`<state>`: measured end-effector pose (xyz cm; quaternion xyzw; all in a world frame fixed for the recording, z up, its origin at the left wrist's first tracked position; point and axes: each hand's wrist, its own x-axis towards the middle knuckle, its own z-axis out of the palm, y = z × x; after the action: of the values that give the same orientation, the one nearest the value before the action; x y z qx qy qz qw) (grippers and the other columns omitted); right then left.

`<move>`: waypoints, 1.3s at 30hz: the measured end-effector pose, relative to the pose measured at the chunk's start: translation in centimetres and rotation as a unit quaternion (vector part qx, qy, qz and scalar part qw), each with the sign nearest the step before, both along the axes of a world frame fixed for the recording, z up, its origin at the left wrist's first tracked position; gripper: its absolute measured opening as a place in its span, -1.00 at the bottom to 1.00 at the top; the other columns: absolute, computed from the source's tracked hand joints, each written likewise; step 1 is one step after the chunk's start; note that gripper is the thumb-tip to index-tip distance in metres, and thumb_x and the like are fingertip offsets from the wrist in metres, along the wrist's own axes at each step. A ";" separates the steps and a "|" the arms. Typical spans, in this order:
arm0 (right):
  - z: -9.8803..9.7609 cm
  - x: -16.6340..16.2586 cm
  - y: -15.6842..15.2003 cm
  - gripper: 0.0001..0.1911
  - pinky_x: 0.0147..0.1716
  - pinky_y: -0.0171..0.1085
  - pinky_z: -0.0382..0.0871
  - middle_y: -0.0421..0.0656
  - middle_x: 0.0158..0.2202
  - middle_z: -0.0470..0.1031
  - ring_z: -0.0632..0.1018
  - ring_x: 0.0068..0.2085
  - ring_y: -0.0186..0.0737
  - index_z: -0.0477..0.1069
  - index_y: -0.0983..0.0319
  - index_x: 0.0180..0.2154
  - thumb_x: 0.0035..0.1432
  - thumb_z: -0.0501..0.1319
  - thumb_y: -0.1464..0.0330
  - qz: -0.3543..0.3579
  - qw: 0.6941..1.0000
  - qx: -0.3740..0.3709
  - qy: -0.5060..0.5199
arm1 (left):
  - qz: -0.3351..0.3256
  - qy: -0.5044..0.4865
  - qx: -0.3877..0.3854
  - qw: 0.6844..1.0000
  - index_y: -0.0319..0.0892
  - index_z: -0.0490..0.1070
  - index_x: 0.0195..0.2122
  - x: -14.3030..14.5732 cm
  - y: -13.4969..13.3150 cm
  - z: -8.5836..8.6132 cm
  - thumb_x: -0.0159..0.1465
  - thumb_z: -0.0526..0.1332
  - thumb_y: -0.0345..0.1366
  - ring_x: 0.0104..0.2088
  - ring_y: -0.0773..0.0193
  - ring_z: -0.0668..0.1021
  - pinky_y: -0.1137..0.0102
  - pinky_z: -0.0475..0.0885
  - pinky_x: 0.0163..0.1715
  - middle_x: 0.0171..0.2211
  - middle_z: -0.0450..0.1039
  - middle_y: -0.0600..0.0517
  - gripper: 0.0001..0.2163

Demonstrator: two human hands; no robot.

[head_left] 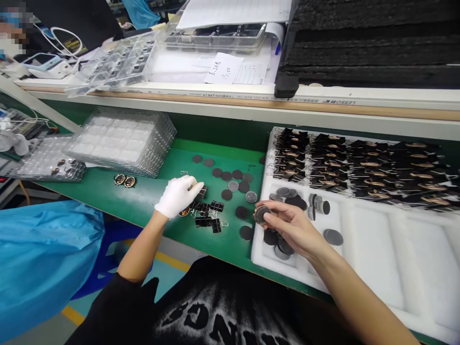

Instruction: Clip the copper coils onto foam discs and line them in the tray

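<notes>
Looking down from the head view, the gloved left hand (178,195) pinches a black binder clip (201,191) between its fingers, just above a heap of clips (208,214) on the green surface (143,191). Right of that heap, the bare right hand (291,225) grips a round disc (261,213) between thumb and fingers, over the white foam tray (373,239)'s near-left corner. Loose dark discs (230,179) lie beyond the heap.
</notes>
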<state>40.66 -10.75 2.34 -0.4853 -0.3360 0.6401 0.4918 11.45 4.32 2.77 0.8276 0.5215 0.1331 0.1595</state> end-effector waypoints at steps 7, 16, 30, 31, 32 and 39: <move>0.9 -2.8 1.8 -0.74 0.12 0.02 0.45 -0.02 -0.29 0.65 0.43 0.29 0.10 0.67 0.15 -0.20 0.16 0.45 0.13 0.060 0.988 0.085 -0.115 | 0.011 -0.168 -0.045 0.985 -0.11 0.08 -0.51 7.3 -3.7 1.2 0.44 0.07 0.03 -0.50 0.38 0.30 0.43 0.23 -0.46 -0.57 0.18 0.16 -0.56; -0.4 -0.9 1.2 -0.67 -0.30 -0.20 0.54 -0.10 -0.26 0.64 0.60 -0.32 -0.18 0.64 0.17 -0.16 0.10 0.50 0.13 0.051 0.992 0.089 -0.069 | -0.081 -0.131 -0.093 0.984 -0.10 0.26 -0.47 8.0 -5.2 2.3 0.28 0.22 -0.08 -0.52 0.33 0.37 0.38 0.21 -0.41 -0.57 0.37 0.15 -0.73; 0.6 0.9 0.8 -0.81 -0.14 -0.18 0.57 -0.01 -0.06 0.63 0.65 -0.14 -0.11 0.66 0.17 -0.16 0.17 0.46 0.27 0.123 0.988 0.097 -0.012 | -0.208 -0.046 -0.167 0.963 -0.12 0.09 -0.56 7.7 -5.2 2.9 0.24 0.18 -0.11 -0.60 0.39 0.19 0.38 0.05 -0.51 -0.66 0.13 0.17 -0.66; 0.7 1.3 0.9 -0.82 -0.11 -0.18 0.56 0.00 0.03 0.59 0.64 -0.09 -0.10 0.66 0.16 -0.15 0.20 0.44 0.26 0.111 0.988 0.101 -0.024 | -0.204 -0.057 -0.193 0.958 -0.12 0.12 -0.56 7.7 -5.1 2.8 0.25 0.16 -0.13 -0.59 0.39 0.21 0.39 0.08 -0.51 -0.66 0.14 0.17 -0.68; 0.8 1.6 1.0 -0.82 -0.11 -0.19 0.55 -0.01 0.08 0.56 0.62 -0.07 -0.12 0.66 0.15 -0.15 0.22 0.43 0.25 0.092 0.990 0.100 -0.035 | -0.198 -0.068 -0.219 0.953 -0.12 0.15 -0.55 7.6 -4.9 2.7 0.27 0.15 -0.15 -0.58 0.40 0.24 0.41 0.11 -0.50 -0.66 0.16 0.17 -0.70; 0.2 2.6 1.5 -0.80 -0.30 -0.30 0.45 -0.15 -0.23 0.58 0.52 -0.29 -0.28 0.64 0.12 -0.15 0.23 0.43 0.19 0.030 0.999 0.033 -0.030 | -0.128 -0.022 -0.268 0.955 -0.13 0.25 -0.53 4.9 -1.3 2.8 0.34 0.11 0.06 -0.57 0.38 0.28 0.41 0.13 -0.52 -0.61 0.24 0.15 -0.58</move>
<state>43.27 -9.26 2.53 -0.4778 -0.3855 0.6282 0.4780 16.36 2.99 5.61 0.8109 0.4243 -0.0151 0.4027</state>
